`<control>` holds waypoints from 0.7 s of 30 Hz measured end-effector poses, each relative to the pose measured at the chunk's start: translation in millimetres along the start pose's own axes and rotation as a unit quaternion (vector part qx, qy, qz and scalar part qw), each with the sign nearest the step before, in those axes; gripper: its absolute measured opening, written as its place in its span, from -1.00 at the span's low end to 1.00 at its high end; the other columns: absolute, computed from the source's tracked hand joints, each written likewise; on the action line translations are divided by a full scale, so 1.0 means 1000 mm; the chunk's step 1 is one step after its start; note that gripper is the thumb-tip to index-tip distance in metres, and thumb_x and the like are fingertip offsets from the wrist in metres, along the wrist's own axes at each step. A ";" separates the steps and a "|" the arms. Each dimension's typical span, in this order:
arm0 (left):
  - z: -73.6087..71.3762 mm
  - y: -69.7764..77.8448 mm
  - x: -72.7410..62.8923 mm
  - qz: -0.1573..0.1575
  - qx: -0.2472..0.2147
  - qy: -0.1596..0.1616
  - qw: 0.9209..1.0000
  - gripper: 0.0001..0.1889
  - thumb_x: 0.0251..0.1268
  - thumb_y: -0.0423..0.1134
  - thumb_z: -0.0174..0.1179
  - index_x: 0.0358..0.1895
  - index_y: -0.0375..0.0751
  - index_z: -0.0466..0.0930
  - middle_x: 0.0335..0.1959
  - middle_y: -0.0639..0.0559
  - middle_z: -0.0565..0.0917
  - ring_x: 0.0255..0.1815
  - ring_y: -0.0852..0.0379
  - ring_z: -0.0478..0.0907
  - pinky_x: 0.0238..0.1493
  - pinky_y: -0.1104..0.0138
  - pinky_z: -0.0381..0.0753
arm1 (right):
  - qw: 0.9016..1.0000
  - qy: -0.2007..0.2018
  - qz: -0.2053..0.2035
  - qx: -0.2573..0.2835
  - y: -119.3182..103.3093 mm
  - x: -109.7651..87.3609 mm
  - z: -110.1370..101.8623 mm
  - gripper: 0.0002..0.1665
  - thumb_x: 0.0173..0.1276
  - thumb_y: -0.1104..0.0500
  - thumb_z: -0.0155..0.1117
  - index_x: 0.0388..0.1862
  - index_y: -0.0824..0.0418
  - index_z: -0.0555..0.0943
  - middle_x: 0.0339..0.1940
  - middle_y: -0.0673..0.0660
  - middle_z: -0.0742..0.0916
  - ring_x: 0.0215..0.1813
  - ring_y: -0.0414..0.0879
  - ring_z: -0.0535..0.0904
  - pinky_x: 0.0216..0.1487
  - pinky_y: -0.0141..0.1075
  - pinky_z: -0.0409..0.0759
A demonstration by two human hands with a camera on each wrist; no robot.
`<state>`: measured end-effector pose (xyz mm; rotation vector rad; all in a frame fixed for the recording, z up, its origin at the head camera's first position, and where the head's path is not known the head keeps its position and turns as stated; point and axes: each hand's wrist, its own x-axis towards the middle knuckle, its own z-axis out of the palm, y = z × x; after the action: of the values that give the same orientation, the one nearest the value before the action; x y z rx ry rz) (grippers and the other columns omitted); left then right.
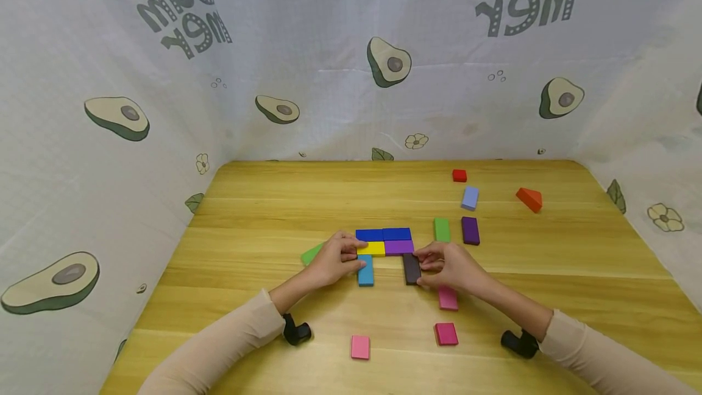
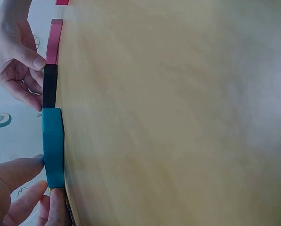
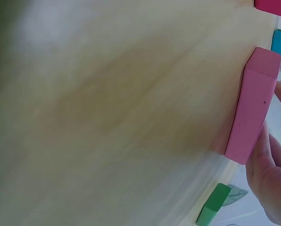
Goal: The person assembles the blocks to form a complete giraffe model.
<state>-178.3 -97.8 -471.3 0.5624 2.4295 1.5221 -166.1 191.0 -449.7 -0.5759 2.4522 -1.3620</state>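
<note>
Clock read from the head view, twelve farthest from the person. Black block [image 1: 412,270]: lies lengthwise twelve to six, far end at the purple block [image 1: 399,249]; right hand [image 1: 453,267] holds it narrowly, thumb at its five-o'clock corner, forefinger at one, seemingly to square it. Light-blue block [image 1: 365,278]: parallel, far end meeting the yellow block [image 1: 375,250]; left hand [image 1: 330,261] touches both, apparently to steady the join; whether it grips cannot be told. Positions: black block at nine o'clock from the right hand, touching; light-blue block at three from the left, touching; pink block [image 1: 448,299] at six from the right.
</note>
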 end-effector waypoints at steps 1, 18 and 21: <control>0.000 0.000 0.000 -0.001 0.001 0.000 1.000 -0.62 0.26 -0.49 0.32 0.15 -0.45 0.61 0.03 -0.20 0.46 0.00 -0.07 0.51 0.09 0.23 0.61 | 1.000 0.000 -0.002 0.000 0.000 0.000 0.000 -0.39 -0.03 0.40 0.63 0.02 0.58 0.61 -0.11 0.29 0.69 -0.14 0.06 0.69 -0.10 -0.25 0.68; -0.002 0.004 -0.003 -0.002 0.018 -0.005 1.000 -0.61 0.28 -0.43 0.34 0.17 -0.43 0.60 0.05 -0.19 0.47 0.02 -0.07 0.52 0.09 0.23 0.61 | 1.000 0.015 0.006 -0.002 0.007 0.009 -0.004 -0.56 0.23 0.35 0.47 0.04 0.55 0.62 -0.10 0.31 0.72 -0.12 0.07 0.66 -0.13 -0.29 0.68; -0.003 0.005 -0.004 -0.002 0.019 -0.006 1.000 -0.60 0.28 -0.43 0.34 0.18 -0.42 0.60 0.05 -0.20 0.47 0.03 -0.08 0.53 0.09 0.25 0.60 | 1.000 0.010 0.005 0.001 0.006 0.012 -0.005 -0.56 0.23 0.37 0.45 0.06 0.55 0.62 -0.08 0.33 0.72 -0.12 0.08 0.67 -0.14 -0.29 0.68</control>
<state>-175.1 -99.8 -465.9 0.5720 2.4534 1.4699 -180.2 192.0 -452.3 -0.5525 2.4667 -1.3722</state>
